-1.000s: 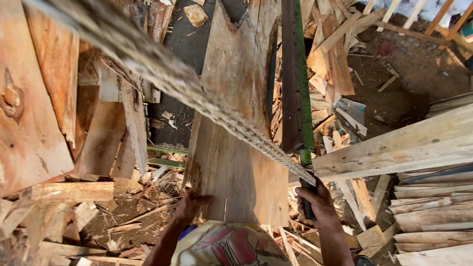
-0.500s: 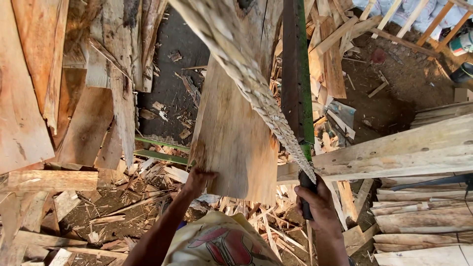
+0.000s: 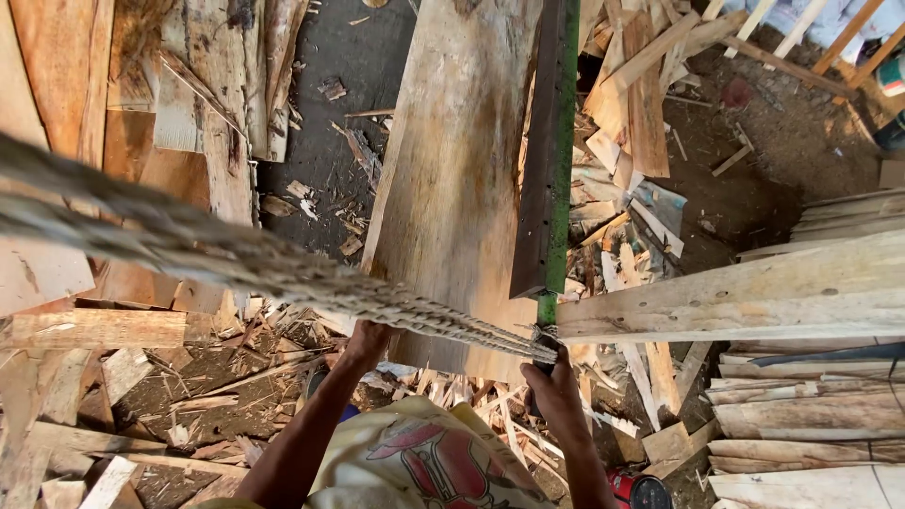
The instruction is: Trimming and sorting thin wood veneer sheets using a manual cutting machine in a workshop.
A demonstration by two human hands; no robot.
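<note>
A wide pale wooden board (image 3: 452, 179) runs away from me over the dark ground. My left hand (image 3: 366, 341) presses on its near left corner. My right hand (image 3: 554, 385) is closed around the handle of a long green-edged metal blade (image 3: 547, 160) that lies along the board's right side. A thick frayed rope (image 3: 207, 250) stretches from the upper left across the view down to the blade handle by my right hand. My patterned shirt (image 3: 424, 462) fills the bottom middle.
Scrap planks and offcuts (image 3: 123, 141) are piled at the left, and splinters (image 3: 217, 377) litter the ground below. A heavy pale beam (image 3: 735, 292) lies at the right above stacked boards (image 3: 811, 415). A red round object (image 3: 636, 490) sits near my right arm.
The view has swung, so the rope now crosses low from the left instead of running down the middle. Both hands keep their places on the board and the blade handle.
</note>
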